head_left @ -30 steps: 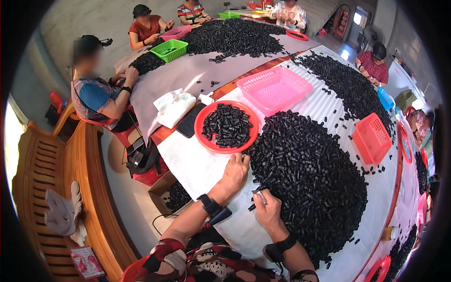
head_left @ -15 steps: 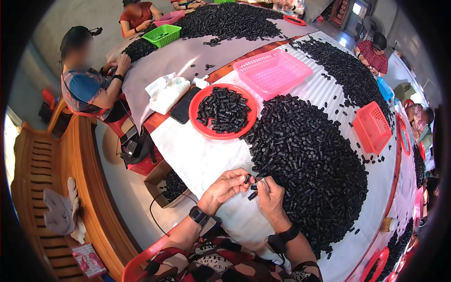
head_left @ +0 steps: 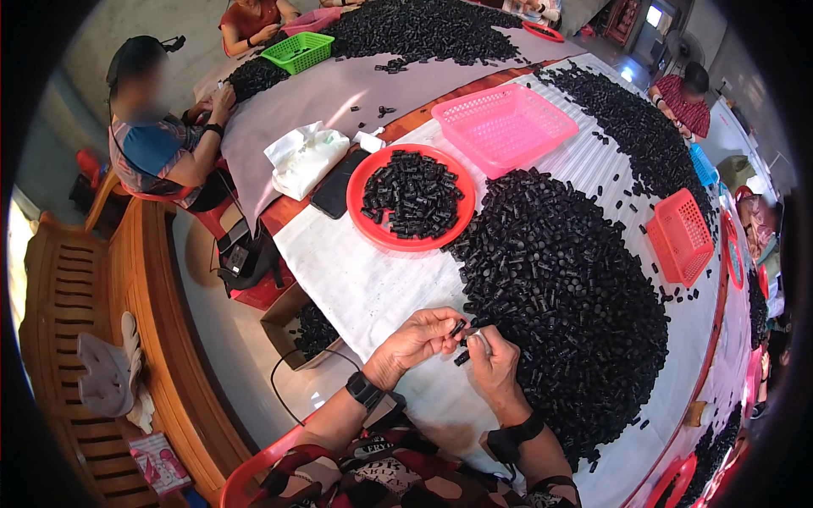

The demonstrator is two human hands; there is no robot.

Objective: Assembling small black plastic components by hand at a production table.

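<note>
Near the front edge of the table, my left hand (head_left: 421,339) pinches a small black cylindrical piece (head_left: 458,328) between thumb and fingertips. Close beside it, my right hand (head_left: 494,362) is closed, its thumb and fingertips almost touching that piece. Something pale shows by the right thumb, too small to make out. Another black piece pokes out just left of the right fingers. A large heap of the same black pieces (head_left: 567,288) spreads beyond and to the right of my hands. Further off, a red round tray (head_left: 359,222) holds several more of them.
A pink basket (head_left: 508,140) lies behind the heap and a coral basket (head_left: 680,237) to its right. Left of the tray are a dark phone (head_left: 334,190) and a white plastic bag (head_left: 305,161). A co-worker (head_left: 161,144) sits at the left. An open cardboard box (head_left: 284,334) stands below the table edge.
The view has shifted slightly, so the tray and baskets appear a little further right. My hands stay close together, and the left hand's black piece is tilted differently.
</note>
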